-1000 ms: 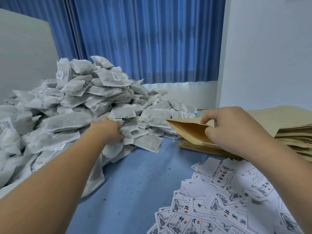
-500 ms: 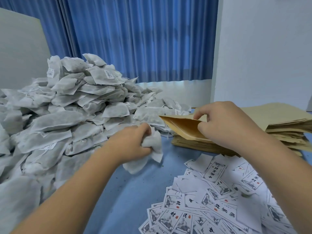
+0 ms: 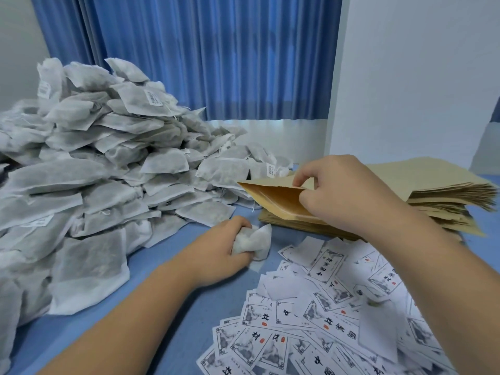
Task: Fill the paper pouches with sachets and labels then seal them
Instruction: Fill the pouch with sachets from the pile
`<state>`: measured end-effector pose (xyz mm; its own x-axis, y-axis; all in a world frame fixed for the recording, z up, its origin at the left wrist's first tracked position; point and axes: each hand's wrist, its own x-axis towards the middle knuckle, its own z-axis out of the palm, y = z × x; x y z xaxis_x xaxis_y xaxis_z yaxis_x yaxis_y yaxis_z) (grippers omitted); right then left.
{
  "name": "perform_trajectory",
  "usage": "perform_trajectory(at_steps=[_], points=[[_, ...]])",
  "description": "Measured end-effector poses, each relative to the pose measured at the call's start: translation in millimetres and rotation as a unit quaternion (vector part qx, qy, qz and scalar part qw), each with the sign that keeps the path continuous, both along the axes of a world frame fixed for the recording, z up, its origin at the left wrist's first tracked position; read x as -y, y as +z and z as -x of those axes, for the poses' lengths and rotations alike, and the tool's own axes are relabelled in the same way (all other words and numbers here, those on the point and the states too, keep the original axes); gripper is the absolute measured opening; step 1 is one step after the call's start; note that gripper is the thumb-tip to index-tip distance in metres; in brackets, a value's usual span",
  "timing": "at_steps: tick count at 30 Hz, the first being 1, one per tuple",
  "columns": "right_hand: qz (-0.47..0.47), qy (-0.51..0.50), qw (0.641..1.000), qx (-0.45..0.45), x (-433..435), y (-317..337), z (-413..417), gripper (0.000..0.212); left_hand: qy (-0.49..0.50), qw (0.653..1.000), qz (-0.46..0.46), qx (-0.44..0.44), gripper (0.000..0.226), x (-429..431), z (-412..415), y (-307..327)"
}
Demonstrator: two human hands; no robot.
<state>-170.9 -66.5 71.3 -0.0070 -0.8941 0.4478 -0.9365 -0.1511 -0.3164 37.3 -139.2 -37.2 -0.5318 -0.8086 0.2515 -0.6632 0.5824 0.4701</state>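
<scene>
Gripping a crumpled sachet (image 3: pixel 255 240) in my left hand (image 3: pixel 219 251), my right hand (image 3: pixel 343 193) pinches a pouch (image 3: pixel 273 197) mouth open.

The scene is a small hand-packing workroom. A blue-topped table (image 3: pixel 48 334) carries bulk stock. A tall heap of white sachets (image 3: pixel 108 158) fills the left of the frame. A thick stack of brown paper pouches (image 3: pixel 438 185) sits at the right, and printed labels (image 3: pixel 311 320) are fanned across the lower right. Blue curtains (image 3: pixel 216 63) hang across the top, beside a plain white wall (image 3: pixel 419 77) at upper right.
</scene>
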Motion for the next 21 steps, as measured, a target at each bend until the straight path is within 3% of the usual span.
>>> perform_trajectory(at_steps=[3, 7, 10, 16, 21], points=[[-0.003, -0.005, 1.0, 0.006, 1, 1, 1, 0.026, -0.004, 0.991, 0.085, -0.099, 0.037, -9, 0, 9], [0.002, -0.004, 1.0, 0.011, 0, 4, 2, 0.023, -0.004, 0.928, 0.254, -0.271, 0.041, -28, 9, 39], [0.007, 0.001, 1.0, 0.016, -2, 4, 3, 0.018, -0.006, 0.916, 0.309, -0.254, 0.045, -42, 25, 54], [0.026, 0.002, 1.0, 0.014, -5, 8, 3, 0.021, -0.013, 0.969, 0.202, -0.14, 0.049, -51, 41, 43], [0.035, 0.002, 0.999, -0.001, -6, 8, -3, 0.021, 0.022, 0.985, 0.082, -0.151, 0.022, -45, 44, 53]])
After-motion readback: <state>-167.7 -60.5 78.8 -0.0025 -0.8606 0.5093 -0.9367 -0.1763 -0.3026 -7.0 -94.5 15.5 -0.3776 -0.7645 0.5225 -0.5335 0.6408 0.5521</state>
